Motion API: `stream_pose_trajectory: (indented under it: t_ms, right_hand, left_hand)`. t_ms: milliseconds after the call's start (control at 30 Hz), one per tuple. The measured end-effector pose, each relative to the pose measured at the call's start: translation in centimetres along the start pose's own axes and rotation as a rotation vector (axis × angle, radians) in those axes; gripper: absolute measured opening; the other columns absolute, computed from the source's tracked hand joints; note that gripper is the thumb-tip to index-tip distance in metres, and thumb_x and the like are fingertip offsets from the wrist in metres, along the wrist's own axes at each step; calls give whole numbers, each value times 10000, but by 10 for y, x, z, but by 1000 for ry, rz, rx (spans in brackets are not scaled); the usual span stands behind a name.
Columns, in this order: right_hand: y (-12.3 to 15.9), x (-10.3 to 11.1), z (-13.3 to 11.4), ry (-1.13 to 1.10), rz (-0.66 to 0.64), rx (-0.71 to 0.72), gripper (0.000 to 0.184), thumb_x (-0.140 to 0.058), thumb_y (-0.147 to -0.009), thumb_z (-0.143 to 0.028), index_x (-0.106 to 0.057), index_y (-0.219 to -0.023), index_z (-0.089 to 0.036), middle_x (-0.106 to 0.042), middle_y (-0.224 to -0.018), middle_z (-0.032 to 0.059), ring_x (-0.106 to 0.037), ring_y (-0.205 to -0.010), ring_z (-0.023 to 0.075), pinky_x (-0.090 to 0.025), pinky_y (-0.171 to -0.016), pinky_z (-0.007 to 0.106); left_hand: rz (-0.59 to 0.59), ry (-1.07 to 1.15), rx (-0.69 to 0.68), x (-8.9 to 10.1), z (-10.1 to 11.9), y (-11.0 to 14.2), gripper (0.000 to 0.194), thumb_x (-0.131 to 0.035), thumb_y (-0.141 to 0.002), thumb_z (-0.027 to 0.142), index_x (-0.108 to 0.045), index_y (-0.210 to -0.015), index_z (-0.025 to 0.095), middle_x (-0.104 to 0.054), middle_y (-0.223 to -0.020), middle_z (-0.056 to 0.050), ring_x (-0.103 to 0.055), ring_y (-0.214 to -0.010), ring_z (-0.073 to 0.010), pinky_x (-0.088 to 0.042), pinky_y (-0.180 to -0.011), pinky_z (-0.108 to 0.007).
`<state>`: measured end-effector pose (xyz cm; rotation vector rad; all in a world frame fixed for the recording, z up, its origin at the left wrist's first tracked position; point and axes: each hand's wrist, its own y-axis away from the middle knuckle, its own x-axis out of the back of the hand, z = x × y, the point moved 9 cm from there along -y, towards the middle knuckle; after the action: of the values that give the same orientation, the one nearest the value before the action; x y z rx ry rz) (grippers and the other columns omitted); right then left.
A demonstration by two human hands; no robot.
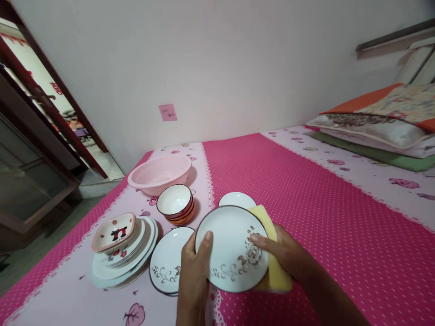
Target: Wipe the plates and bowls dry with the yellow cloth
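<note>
1. White wall point(238, 68) rises behind a pink bedspread point(251, 167) with pale printed bands; a pink note point(167, 112) is stuck to the wall, and a doorway point(91, 147) stands at far left.
2. Stacked cushions point(390, 117) lie at the far right, well apart from the dishes.
3. On the pale band at left sits a pink basin point(159, 174), with a stack of bowls point(175, 201) just in front of it.
4. Nearer still is a pile of plates point(142, 258), topped by a squarish pink-rimmed dish point(113, 233).
5. Left hand point(194, 260) clamps the flowered plate point(234, 249) at its left edge — thumb on the face, fingers hidden below.
6. Right hand point(283, 253) grips a yellow sponge cloth point(280, 276) against the plate's right edge, one digit over the painted flowers.
7. Held above the bedspread, the plate tilts its face toward the camera — between a similar dark-rimmed plate point(166, 258) at left and the right hand; another white dish point(238, 199) shows partly behind it.
</note>
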<state>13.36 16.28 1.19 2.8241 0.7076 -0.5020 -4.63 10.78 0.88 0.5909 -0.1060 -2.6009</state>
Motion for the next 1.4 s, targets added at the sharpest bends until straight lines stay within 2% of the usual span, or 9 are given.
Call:
stream_pose_trajectory:
  t_ms: [167,400,667,733,833,933,1033,1167,1400]
  right_hand:
    - [4,-9,0,81,-135,-21,544,-836,-805,-491,-731,-1219,-155,-826,-991,115,-787,-900,301,-609,-842,425]
    - [-1,-25,7,-137,-16,-9,578,-858,-795,-459,-706,-1268,-163,-818,-1078,151,-777,-1029,352,-590,-965,521]
    - [-8,-48,56,-234,188,6,690,-898,-719,-509,-672,-1283,-181,-796,-1218,155,-744,-1145,378,-585,-1018,508]
    - [-11,-43,61,-204,199,-7,717,-893,-713,-506,-659,-1314,-191,-793,-1234,147,-738,-1163,378,-587,-1016,507]
    - [-12,-26,56,-167,186,-70,698,-879,-726,-498,-673,-1309,-175,-823,-1120,149,-770,-1075,383,-602,-969,524]
    - [-7,-12,41,-123,86,-158,580,-830,-800,-464,-700,-1275,-158,-834,-1043,152,-794,-980,369,-604,-939,527]
    - [-2,-11,25,-93,-46,-150,508,-825,-812,-402,-723,-1243,-153,-831,-1077,150,-794,-990,348,-588,-975,509]
    - [-4,-17,27,-117,-63,-123,505,-817,-837,-432,-726,-1241,-144,-831,-1069,152,-791,-1008,340,-581,-989,507]
    - [-10,-38,50,-172,31,-85,604,-854,-766,-394,-694,-1302,-167,-825,-1103,143,-771,-1070,347,-581,-1000,510]
  left_hand:
    - [-37,-204,-76,11,14,0,540,-880,-754,496,-789,-1130,119,-815,-914,-122,-771,-899,-312,-598,-699,-294]
    - [239,-71,-102,35,4,-8,510,-787,-884,438,-691,-1302,162,-804,-1101,-111,-765,-998,-273,-610,-851,-317]
    - [660,130,-113,52,-25,3,461,-615,-1001,436,-597,-1410,224,-736,-1296,-136,-767,-1023,-277,-637,-860,-414]
    - [635,140,-82,52,-27,1,496,-619,-998,429,-561,-1449,232,-734,-1301,-134,-772,-1008,-271,-642,-847,-409]
    - [425,169,-28,42,-21,-7,472,-662,-973,372,-601,-1405,194,-784,-1157,-126,-784,-902,-241,-645,-815,-370]
    - [195,113,4,31,-11,-13,488,-783,-895,372,-665,-1325,173,-793,-1151,-127,-779,-953,-235,-626,-872,-339]
    - [102,9,28,29,-8,-15,563,-847,-836,405,-691,-1310,144,-798,-1131,-164,-774,-1014,-291,-623,-909,-391]
    - [165,83,5,32,-9,-14,538,-804,-884,368,-675,-1359,152,-809,-1093,-157,-781,-1007,-295,-629,-909,-411]
    - [501,216,-46,42,-18,1,569,-696,-967,409,-569,-1495,241,-761,-1286,-125,-789,-987,-267,-659,-824,-395]
